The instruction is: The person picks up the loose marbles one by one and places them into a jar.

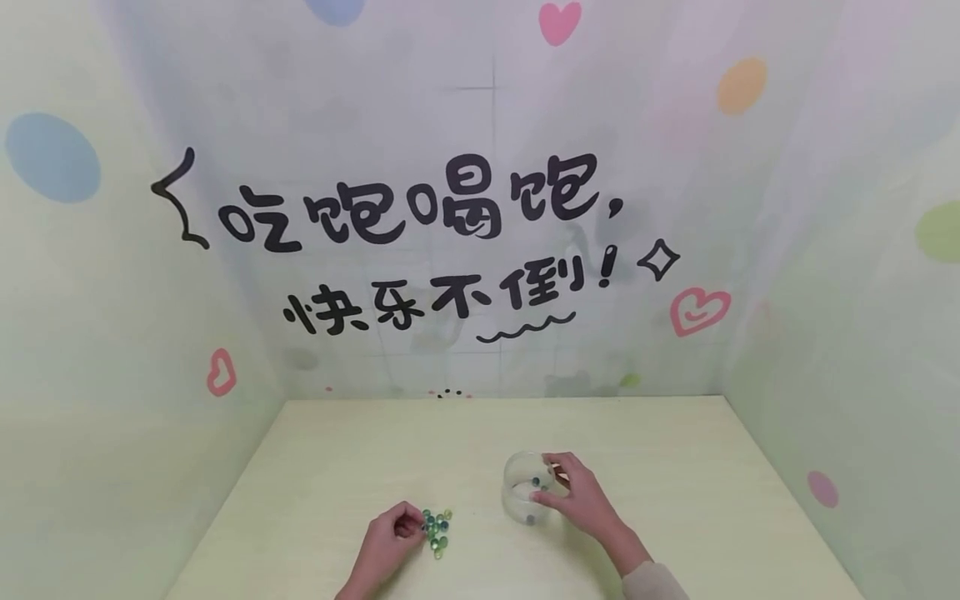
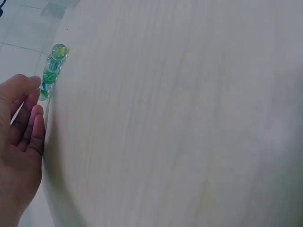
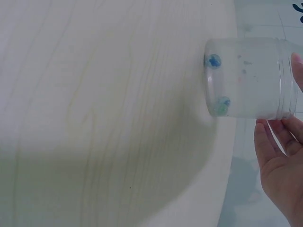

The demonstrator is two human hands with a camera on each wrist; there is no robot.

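A small cluster of green and blue glass marbles lies on the table, left of the jar. At the left edge of that cluster, my left hand has its thumb and forefinger brought together, pinching what looks like a marble; the fingertips partly hide it. Further right stands an upright clear jar with a few marbles at its bottom. Thumb and fingers of my right hand grip this jar around its rim from the right side.
The pale wooden table carries the marbles and the jar. Behind it rises a light backdrop printed with dark lettering, hearts and coloured dots, and similar walls flank both sides.
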